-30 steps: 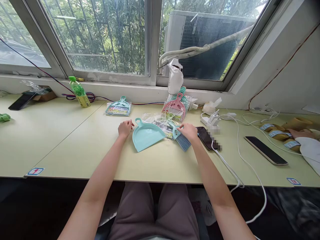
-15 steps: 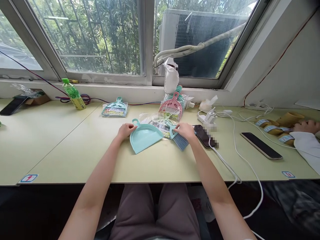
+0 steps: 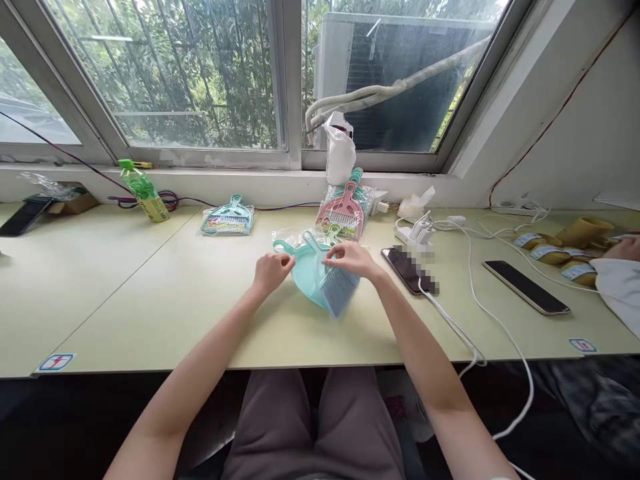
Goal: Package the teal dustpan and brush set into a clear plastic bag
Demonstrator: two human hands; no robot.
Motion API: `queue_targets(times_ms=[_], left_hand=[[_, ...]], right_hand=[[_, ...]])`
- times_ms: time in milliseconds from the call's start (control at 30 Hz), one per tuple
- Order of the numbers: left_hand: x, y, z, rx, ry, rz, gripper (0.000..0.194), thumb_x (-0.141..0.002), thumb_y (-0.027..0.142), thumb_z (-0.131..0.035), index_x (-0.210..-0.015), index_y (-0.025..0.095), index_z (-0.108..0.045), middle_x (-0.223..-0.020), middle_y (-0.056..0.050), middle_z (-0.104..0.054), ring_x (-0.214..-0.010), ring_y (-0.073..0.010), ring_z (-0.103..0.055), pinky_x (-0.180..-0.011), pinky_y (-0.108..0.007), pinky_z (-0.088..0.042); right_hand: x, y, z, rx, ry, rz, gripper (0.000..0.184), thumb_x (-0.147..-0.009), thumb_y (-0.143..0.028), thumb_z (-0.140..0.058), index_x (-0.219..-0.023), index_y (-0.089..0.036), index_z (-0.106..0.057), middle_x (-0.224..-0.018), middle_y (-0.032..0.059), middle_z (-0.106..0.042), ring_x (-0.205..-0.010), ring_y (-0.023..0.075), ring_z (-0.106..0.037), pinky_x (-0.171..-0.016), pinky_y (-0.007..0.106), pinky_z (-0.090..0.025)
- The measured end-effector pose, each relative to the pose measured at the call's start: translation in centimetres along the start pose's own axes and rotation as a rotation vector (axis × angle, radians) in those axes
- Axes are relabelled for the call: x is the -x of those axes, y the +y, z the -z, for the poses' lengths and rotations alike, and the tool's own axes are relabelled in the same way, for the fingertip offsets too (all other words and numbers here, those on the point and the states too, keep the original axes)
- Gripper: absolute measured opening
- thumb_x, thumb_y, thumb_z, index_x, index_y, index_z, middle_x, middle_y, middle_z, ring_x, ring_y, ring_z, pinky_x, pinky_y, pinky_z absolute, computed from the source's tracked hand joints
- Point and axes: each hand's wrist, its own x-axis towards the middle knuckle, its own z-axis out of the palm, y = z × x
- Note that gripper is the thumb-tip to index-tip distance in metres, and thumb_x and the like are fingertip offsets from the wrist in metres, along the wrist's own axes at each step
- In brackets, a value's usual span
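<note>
Both hands are up over the desk here. The left hand point(image 3: 270, 272) pinches the handle end of the teal mini dustpan point(image 3: 306, 270), lifted and tilted off the desk point(image 3: 150, 293). The right hand point(image 3: 350, 259) grasps the handle of the small brush point(image 3: 336, 293), bristles hanging down against the pan's open mouth. Looks like thin moulded plastic: light, stiff, a bit slick, so the handles are the sure places to hold; the bristles would just flex.

Behind the grip lies a clear plastic bag point(image 3: 293, 235), and further back a stack of packaged dustpan sets point(image 3: 345, 212); another packaged set point(image 3: 227, 219) sits off to the left. Right of the grip, a phone point(image 3: 405, 268) on a white cable point(image 3: 465, 333). Smooth pale-green surface, window point(image 3: 200, 73) behind.
</note>
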Motion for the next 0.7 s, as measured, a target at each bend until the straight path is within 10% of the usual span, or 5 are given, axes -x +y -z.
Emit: queue_targets(times_ms=[333,700], left_hand=[[0.1,-0.4,-0.6,0.111,-0.332,-0.242,0.033,-0.086,0.030,-0.041,-0.061,0.019,-0.059,-0.062,0.000,-0.065,-0.056,-0.0122,-0.051,-0.059,-0.024,-0.031],[0.0,-1.2,-0.9,0.034,-0.333,-0.294,0.019,-0.076,0.025,-0.050,-0.080,0.021,-0.068,-0.070,0.000,-0.066,-0.062,-0.0131,-0.055,-0.058,-0.023,-0.034]], right_hand=[[0.2,-2.0,-4.3,0.384,0.037,-0.008,0.032,-0.085,-0.051,-0.056,-0.093,-0.024,-0.072,-0.087,0.0038,-0.071,-0.085,0.0189,-0.061,-0.069,0.026,-0.037],[0.0,-1.6,-6.0,0.254,0.107,-0.004,0.027,-0.082,-0.041,-0.059,-0.100,-0.024,-0.068,-0.100,0.0036,-0.065,-0.085,0.0173,-0.060,-0.066,0.025,-0.037]])
